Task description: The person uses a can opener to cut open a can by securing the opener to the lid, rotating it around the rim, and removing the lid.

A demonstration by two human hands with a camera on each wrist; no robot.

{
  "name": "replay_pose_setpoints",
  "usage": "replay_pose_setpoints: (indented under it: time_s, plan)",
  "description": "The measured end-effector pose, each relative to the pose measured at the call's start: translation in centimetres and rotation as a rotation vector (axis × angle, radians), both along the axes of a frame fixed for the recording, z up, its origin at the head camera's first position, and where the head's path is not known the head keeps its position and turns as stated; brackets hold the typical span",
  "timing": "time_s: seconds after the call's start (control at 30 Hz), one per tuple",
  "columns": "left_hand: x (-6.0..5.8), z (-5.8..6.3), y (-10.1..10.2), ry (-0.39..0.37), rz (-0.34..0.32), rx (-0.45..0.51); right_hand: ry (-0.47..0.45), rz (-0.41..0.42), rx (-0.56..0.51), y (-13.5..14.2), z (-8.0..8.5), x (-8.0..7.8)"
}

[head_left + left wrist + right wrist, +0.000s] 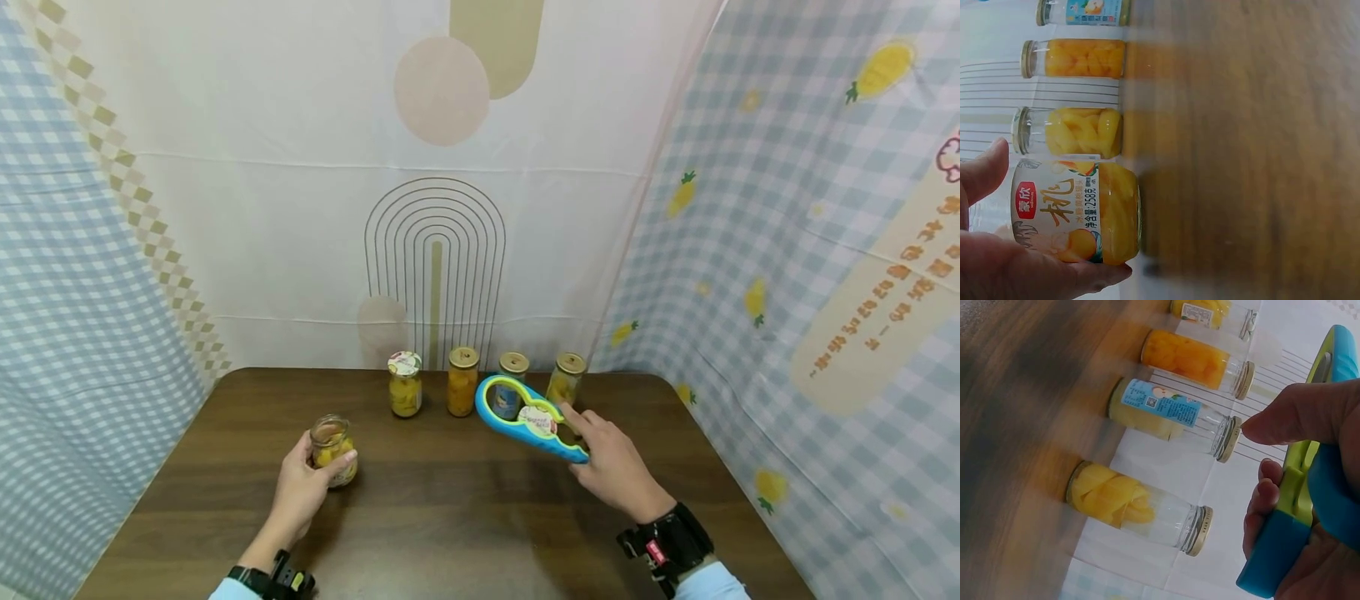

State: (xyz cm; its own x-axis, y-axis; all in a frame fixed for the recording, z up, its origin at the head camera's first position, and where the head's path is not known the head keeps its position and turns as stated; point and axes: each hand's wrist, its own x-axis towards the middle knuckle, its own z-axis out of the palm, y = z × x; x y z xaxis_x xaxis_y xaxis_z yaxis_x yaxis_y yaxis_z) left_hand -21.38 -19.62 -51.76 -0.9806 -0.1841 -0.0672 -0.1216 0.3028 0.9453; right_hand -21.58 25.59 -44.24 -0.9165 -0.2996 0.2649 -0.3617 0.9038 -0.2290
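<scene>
My left hand [302, 485] grips a glass jar [326, 457] of yellow peach pieces, thumb on one side and fingers on the other. Its mouth shows no lid in the head view; the left wrist view shows its white label [1054, 209]. Off to the right, my right hand [617, 468] holds a blue and lime-green jar opener [491, 417] above the table. Within the opener's frame sits a white and red round piece [538, 419] that looks like a jar lid. Fingers curl round the opener's handle [1272, 556] in the right wrist view.
Along the table's back edge stand lidded jars: yellow fruit with a patterned lid [405, 392], orange fruit [462, 387], one with a blue label [1160, 402], and yellow fruit [1110, 497] at the right. Cloth hangs behind [300, 250] and at both sides of the wooden table [420, 533].
</scene>
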Motion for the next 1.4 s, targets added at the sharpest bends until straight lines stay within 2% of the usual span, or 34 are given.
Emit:
replay_pose_setpoints:
  time_s: [0.27, 0.53, 0.73, 1.1, 1.4]
  plan:
    - [0.1, 0.1, -0.2, -0.018, 0.02, -0.006, -0.029, -0.009, -0.005, -0.2, 0.0, -0.2]
    - [-1.1, 0.2, -0.3, -0.013, -0.01, -0.035, -0.039, -0.021, -0.001, -0.2, -0.4, -0.2]
    - [-3.0, 0.2, -0.6, 0.002, -0.016, -0.032, -0.042, -0.026, -0.002, -0.4, -0.4, -0.1]
    - [-7.9, -0.2, -1.8, 0.045, 0.023, -0.01, -0.047, -0.02, 0.008, -0.8, -0.7, -0.3]
    - [-10.0, -0.1, -2.4, 0.04, 0.023, -0.015, -0.023, 0.011, 0.012, -1.1, -0.6, -0.5]
